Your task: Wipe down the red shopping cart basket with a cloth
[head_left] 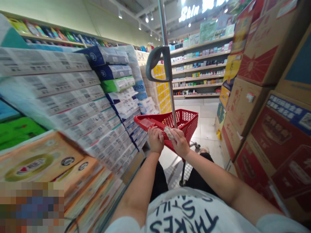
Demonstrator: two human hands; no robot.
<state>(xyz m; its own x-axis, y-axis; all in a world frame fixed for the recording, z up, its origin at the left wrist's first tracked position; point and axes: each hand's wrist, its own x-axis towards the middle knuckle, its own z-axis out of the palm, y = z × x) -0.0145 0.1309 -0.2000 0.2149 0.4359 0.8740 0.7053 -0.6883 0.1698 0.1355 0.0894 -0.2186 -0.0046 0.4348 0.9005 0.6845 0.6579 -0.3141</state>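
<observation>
A red plastic shopping cart with a perforated basket (191,126) stands on the pale tiled floor (206,113), directly ahead of the person, between stacked goods on either side. The left hand (155,139) is at the near edge of the cart's smooth red plastic handle (157,122), its fingers curled; whether this grip is clamped round the handle, I cannot tell. A rectangular clear panel (147,122) is set into the handle towards its left end, just beyond that hand.

The right hand (179,140) is just beside the left one, with its grip clamped on a small, pale, crumpled-looking object (168,132). That object shows at the fingertips, in front of the handle's near edge; what it is cannot be made out, nor whether it touches the handle.

A slim silver metal pole (171,92) rises upright from the cart, carrying a grey plastic loop (167,64) high above the basket. Left of the cart are tall stacks of whitish plastic-wrapped packs (80,97); well to the right, brown and red cardboard boxes (257,106) are piled up from the floor
</observation>
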